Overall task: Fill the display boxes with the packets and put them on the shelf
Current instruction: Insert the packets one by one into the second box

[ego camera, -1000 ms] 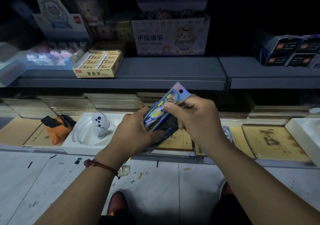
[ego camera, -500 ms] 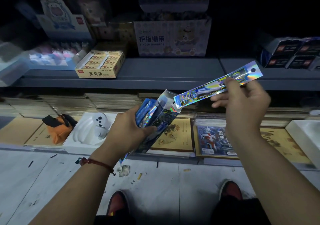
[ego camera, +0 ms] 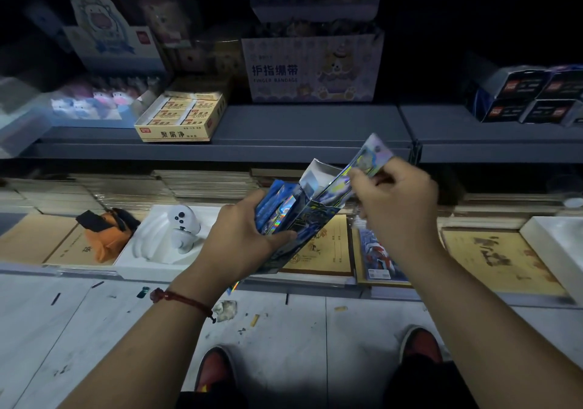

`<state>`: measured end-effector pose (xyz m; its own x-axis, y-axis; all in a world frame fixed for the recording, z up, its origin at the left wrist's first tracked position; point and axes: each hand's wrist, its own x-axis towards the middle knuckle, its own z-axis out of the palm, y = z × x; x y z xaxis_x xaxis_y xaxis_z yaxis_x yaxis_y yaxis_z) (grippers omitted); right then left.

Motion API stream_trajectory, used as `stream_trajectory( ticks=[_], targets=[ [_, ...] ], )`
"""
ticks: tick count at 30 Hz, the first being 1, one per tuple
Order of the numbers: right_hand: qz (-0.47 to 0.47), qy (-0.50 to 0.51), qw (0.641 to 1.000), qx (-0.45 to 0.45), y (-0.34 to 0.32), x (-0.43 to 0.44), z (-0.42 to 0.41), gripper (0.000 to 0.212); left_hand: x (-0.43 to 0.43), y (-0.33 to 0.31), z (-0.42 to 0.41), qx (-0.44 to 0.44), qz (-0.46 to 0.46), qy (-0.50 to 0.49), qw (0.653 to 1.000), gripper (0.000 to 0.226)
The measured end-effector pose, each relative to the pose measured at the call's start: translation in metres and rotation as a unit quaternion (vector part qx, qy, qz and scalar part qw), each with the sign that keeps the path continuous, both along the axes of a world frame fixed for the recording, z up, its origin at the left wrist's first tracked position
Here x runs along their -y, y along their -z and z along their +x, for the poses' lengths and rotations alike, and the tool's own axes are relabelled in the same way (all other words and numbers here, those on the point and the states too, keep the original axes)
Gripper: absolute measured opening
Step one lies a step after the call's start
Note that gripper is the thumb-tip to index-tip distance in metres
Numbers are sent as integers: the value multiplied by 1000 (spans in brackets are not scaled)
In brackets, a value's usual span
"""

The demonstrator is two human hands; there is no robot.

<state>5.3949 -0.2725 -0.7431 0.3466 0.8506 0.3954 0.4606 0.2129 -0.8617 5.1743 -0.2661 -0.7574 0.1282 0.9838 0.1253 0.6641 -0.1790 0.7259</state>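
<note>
So, left hand (ego camera: 239,240) gripping the open display box (ego camera: 318,216), right hand (ego camera: 397,202) pinching a holographic packet (ego camera: 372,153) at its mouth

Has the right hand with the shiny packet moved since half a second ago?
Yes. The right hand moved left: its packet, whose top was earlier right of the shelf joint, is now left of it, at the display box.
</note>
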Motion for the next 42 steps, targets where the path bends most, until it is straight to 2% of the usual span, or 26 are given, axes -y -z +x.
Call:
stream_trajectory(
  ticks=[2, 3, 7, 11, 16, 20, 24, 35, 39, 42],
  targets=[
    [-42, -23, 994, 102, 7, 0, -5, 27, 1, -2, 1, 2, 7, 2, 1000, 45],
    [-50, -32, 991, 119, 7, 1, -8, 28, 2, -2, 1, -1, 8, 2, 1000, 45],
    [-30, -38, 996, 73, 5, 1, -9, 23, 2, -1, 0, -4, 1, 0, 1000, 45],
    [-34, -43, 994, 96, 6, 0, -11, 23, 2, -1, -1, -11, 2, 2, 1000, 45],
    [-83, -22, 991, 101, 7, 4, -16, 30, 3, 1, 0, -28, 3, 12, 1000, 45],
    [-183, -15, 982, 46, 1, 3, -14, 32, 5, 3, 4, -42, 25, 41, 998, 47],
    [-234, -21, 972, 28, -2, 3, -12, 50, 5, 3, 5, -55, 47, 57, 996, 49],
    [-168, -35, 981, -94, -4, 2, -13, 50, 1, 6, 0, -29, 23, 28, 999, 52],
    [-62, -36, 997, -36, -6, 7, -13, 30, -1, 7, 0, -34, 6, -1, 999, 55],
    [14, -114, 993, 10, -11, 12, -16, 17, -1, 6, 2, -33, -11, 3, 999, 57]
  ],
)
